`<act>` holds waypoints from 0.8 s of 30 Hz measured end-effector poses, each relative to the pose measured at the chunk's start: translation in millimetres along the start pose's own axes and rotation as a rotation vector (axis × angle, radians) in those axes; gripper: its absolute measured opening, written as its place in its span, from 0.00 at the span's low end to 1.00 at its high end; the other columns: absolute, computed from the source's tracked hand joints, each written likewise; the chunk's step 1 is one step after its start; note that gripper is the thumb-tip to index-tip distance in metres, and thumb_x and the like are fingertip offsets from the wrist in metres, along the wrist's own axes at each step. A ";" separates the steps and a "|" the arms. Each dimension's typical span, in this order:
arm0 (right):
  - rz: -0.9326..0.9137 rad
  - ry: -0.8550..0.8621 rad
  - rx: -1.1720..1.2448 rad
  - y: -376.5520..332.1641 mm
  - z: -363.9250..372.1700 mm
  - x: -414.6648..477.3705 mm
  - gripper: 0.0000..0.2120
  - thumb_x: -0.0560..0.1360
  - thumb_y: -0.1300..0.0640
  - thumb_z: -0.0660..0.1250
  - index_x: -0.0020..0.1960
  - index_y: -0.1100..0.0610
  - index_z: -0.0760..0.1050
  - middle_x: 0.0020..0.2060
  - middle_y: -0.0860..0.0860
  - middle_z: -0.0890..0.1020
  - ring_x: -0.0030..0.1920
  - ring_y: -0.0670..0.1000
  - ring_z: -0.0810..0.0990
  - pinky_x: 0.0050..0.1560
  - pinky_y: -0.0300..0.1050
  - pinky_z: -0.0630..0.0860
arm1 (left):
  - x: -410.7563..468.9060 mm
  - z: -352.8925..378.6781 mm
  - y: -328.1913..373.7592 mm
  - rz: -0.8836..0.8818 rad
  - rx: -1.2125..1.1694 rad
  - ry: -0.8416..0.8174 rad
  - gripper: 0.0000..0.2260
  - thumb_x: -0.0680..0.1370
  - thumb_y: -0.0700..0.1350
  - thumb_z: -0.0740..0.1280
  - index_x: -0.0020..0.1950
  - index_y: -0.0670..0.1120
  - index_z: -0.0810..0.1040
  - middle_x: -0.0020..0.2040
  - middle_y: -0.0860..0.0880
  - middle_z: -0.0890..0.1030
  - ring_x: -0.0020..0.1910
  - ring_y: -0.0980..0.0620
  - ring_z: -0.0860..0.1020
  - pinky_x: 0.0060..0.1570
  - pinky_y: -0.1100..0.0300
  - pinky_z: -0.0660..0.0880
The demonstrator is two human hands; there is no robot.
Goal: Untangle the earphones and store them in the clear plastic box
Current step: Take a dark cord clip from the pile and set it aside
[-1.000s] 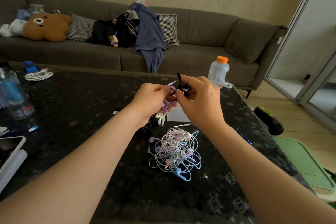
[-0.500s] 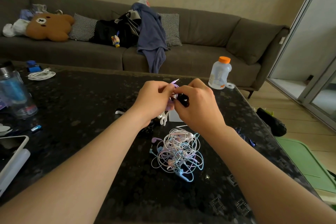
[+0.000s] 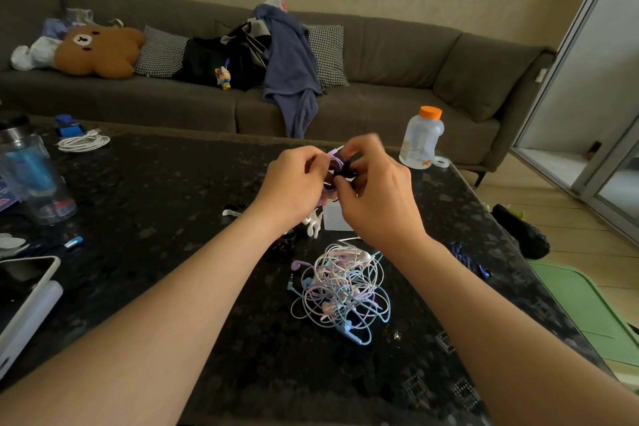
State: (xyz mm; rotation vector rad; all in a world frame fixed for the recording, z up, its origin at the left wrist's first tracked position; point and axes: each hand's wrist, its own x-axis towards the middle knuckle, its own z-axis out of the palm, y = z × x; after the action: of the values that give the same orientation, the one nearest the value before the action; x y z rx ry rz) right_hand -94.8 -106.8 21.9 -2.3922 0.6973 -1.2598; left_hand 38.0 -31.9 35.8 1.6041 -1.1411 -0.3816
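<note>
Above the dark speckled surface (image 3: 155, 204), the left hand (image 3: 294, 183) is holding a coiled purple earphone (image 3: 332, 162), its fingers curling round the loops. The right hand (image 3: 377, 197) is pinching a small black piece (image 3: 345, 172) against that coil, its upper fingertips showing blurred. Just beyond the wrists, the clear plastic box (image 3: 334, 218) is sitting on the surface, and nearer the person a tangle of earphones (image 3: 340, 290), pink, white and blue, is lying beside the right wrist.

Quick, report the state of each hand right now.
Left hand: closed, holding the coiled purple earphone cable.
Right hand: closed, pinching the small black strap against that coil.
</note>
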 end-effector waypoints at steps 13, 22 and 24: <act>-0.022 -0.033 -0.014 -1.1 2.7 -1.4 0.25 0.71 0.62 0.78 0.68 0.57 0.80 0.53 0.49 0.86 0.49 0.46 0.85 0.54 0.47 0.83 | 2.0 -1.9 -5.5 0.092 0.094 -0.050 0.15 0.89 0.47 0.57 0.54 0.45 0.82 0.36 0.50 0.80 0.33 0.59 0.82 0.40 0.60 0.83; -0.044 0.006 -0.168 9.7 -5.5 0.4 0.27 0.69 0.52 0.83 0.66 0.52 0.81 0.54 0.49 0.74 0.53 0.47 0.76 0.52 0.35 0.73 | 5.5 -3.2 -12.2 0.082 -0.003 -0.283 0.13 0.85 0.50 0.68 0.70 0.54 0.77 0.60 0.57 0.83 0.60 0.61 0.81 0.65 0.52 0.78; -0.040 -0.025 -0.169 11.2 -8.0 1.2 0.29 0.68 0.48 0.84 0.67 0.51 0.81 0.58 0.49 0.74 0.57 0.50 0.77 0.56 0.41 0.77 | 5.0 -3.8 -11.2 0.088 -0.008 -0.290 0.13 0.85 0.49 0.67 0.70 0.54 0.77 0.60 0.56 0.83 0.60 0.60 0.81 0.65 0.51 0.79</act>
State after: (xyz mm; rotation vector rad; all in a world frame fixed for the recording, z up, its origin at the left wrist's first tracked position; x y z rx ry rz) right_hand -103.8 -117.3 21.4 -2.5646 0.7812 -1.2289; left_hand 48.5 -34.2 28.9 1.5186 -1.4212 -0.5733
